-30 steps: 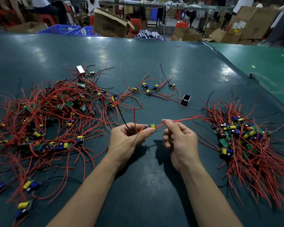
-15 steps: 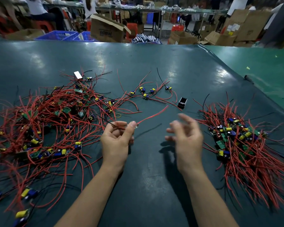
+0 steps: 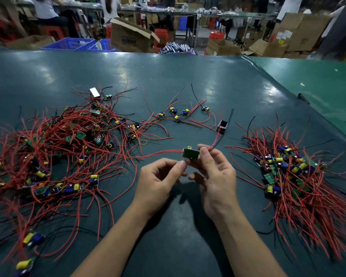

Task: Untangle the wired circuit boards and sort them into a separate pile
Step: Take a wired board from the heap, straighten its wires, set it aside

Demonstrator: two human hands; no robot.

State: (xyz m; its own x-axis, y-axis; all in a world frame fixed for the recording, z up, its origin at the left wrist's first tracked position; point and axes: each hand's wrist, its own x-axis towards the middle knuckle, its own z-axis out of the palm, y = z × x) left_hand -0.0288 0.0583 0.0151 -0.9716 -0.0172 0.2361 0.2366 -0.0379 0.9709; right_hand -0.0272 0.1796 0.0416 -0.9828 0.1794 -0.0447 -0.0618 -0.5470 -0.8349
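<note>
Head view, held board: a small green circuit board (image 3: 190, 154) is raised above the table at centre frame, its flat green side facing the camera
Head view, right hand: the right hand (image 3: 215, 177) pinches the board's right edge between thumb and forefinger, the other fingers loosely curled below
Head view, left hand: the left hand (image 3: 158, 181) sits just left of and below the board, fingers curled, thumb tip at the board's lower left corner; whether it actually grips the board cannot be told
Head view, board leads: one red wire (image 3: 160, 153) runs left from the board toward the tangle; red and black leads (image 3: 218, 139) rise to the upper right past a small black box (image 3: 222, 126)
Head view, unsorted tangle: a wide mass of red-wired boards (image 3: 58, 148) fills the left half of the frame
Head view, sorted pile: a denser heap of wired boards (image 3: 294, 172) lies at the right of the frame, well apart from the tangle
Head view, loose group: a few wired boards (image 3: 178, 113) lie spread out at upper centre
Head view, surface: a dark green table (image 3: 168, 76), with cardboard boxes (image 3: 130, 39) beyond its far edge
</note>
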